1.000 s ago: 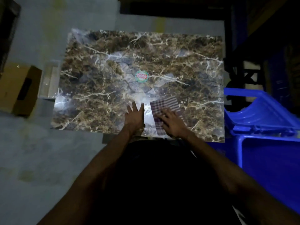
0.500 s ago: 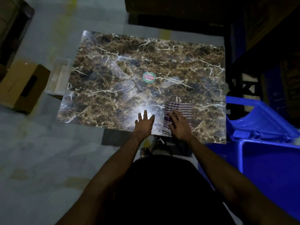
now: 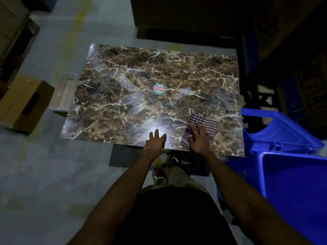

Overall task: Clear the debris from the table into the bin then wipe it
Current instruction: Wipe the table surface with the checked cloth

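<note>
Off the tabletop's left edge, on the floor, sits a cardboard box (image 3: pixel 24 103), and tucked right beside that edge is a clear plastic tub (image 3: pixel 63 92). Up on the tabletop (image 3: pixel 123 68), brown marble pattern with white veins, a round sticker (image 3: pixel 159 89) sits near the middle. Down at the near edge, the left hand (image 3: pixel 155 141) lies flat on the surface, its grip wide, fingers straight and spread, holding nothing, right by a bright glare spot. Just beside it, the right hand (image 3: pixel 199 138) presses flat on a striped cloth (image 3: pixel 203 124), fingers straight, not curled round it. That cloth lies toward the near right corner, partly under the palm, its far end fanned out past the fingertips. Past the right edge stands a blue bin (image 3: pixel 292 183), with a blue lid (image 3: pixel 276 131) just beyond it.
</note>
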Demonstrator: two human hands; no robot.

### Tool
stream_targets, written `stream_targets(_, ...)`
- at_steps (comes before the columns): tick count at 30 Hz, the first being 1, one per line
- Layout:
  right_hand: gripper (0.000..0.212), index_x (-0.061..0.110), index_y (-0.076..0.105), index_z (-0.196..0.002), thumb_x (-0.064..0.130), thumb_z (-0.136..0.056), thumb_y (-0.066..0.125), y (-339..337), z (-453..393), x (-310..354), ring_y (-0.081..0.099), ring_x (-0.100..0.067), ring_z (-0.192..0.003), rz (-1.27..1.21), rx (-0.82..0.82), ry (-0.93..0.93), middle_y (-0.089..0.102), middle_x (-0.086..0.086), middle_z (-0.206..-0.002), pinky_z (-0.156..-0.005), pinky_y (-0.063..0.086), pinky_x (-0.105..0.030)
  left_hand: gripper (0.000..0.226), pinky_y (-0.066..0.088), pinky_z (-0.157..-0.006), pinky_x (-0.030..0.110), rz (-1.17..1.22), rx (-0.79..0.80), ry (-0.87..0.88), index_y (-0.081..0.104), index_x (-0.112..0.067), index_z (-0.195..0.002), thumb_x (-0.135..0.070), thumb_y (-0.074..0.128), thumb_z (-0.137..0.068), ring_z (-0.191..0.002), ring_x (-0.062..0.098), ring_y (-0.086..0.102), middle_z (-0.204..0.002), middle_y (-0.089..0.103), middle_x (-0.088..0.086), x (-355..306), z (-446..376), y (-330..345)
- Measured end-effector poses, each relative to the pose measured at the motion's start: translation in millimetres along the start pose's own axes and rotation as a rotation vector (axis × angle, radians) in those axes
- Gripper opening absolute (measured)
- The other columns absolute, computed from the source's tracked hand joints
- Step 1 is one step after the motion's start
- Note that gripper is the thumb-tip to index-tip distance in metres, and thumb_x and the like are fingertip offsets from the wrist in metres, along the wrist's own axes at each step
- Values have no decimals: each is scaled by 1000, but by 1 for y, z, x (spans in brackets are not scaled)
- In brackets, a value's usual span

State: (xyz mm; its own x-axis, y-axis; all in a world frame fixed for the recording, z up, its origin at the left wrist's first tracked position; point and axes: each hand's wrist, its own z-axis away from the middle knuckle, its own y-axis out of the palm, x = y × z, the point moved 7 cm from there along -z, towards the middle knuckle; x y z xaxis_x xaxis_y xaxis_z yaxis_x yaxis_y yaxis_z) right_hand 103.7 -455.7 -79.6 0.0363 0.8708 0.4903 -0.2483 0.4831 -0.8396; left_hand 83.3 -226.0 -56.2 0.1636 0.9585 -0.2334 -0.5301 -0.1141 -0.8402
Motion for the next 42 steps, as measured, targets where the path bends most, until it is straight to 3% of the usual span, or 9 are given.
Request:
stream_targets(5,53,32,40,-156,44,-104,37,9,48,-2,27,-35,-153,38,87,-216,31,-6,-166,-118,30,-57,70,53,-90,58,-3,-9,-18,36,-19,-146,6,57,-84,-140,50,29,-160,20,26,-2,4,11)
stream_targets(10,55,30,40,-156,44,-103,38,-25,62,-60,28,-37,-152,50,43,-78,32,-8,-165,-116,36,-58,31,52,-77,51,17,-59,-92,48,-16,-123,-7,51,-94,-118,45,44,-138,39,23,-10,-3,4)
stream_targets(16,69,33,37,-158,49,-92,38,-26,1,-41,23,-40,-153,-4,51,41,26,-12,-167,-117,28,-64,32,46,-86,56,15,-63,-162,42,-22,-128,-23,52,-98,-108,42,46,-127,37,18,-20,-7,-2)
stream_targets(21,60,30,45,-153,44,-95,45,-14,3,-15,29,-38,-151,18,185,-246,34,-10,-164,-115,33,-59,39,44,-88,55,83,-83,-245,43,-23,-122,-18,62,-88,-107,42,46,-128,38,19,-27,-21,-15)
stream_targets(26,46,39,44,-149,33,-103,48,-42,44,-68,28,-27,-153,35,185,-377,33,4,-163,-117,33,-50,71,46,-89,56,51,-12,-242,40,-20,-123,-24,84,-67,-115,45,44,-129,35,19,-50,-46,-25)
stream_targets(29,49,35,45,-151,30,-102,47,-59,31,-97,29,-31,-153,5,105,-256,35,-2,-163,-117,34,-54,63,47,-89,52,31,-52,-238,44,-19,-126,-21,77,-73,-116,44,45,-128,38,18,-60,-53,-29)
stream_targets(33,55,31,42,-155,32,-101,45,-52,4,-78,27,-39,-152,16,76,-159,33,-10,-164,-116,32,-57,47,47,-87,52,16,-80,-214,44,-17,-132,-20,62,-88,-112,44,48,-128,39,20,-76,-62,-30)
stream_targets(39,51,36,44,-151,37,-100,48,-45,29,-83,27,-33,-153,9,188,-345,34,0,-164,-116,28,-52,41,46,-81,50,20,-114,-141,47,-20,-127,-21,60,-89,-104,40,47,-119,40,16,-93,-72,-25)
stream_targets(42,50,36,45,-151,41,-101,45,-65,47,-126,29,-30,-153,18,170,-295,34,3,-164,-117,32,-51,35,47,-80,49,15,-150,-128,49,-20,-124,-22,60,-90,-101,39,48,-115,43,15,-91,-74,-26)
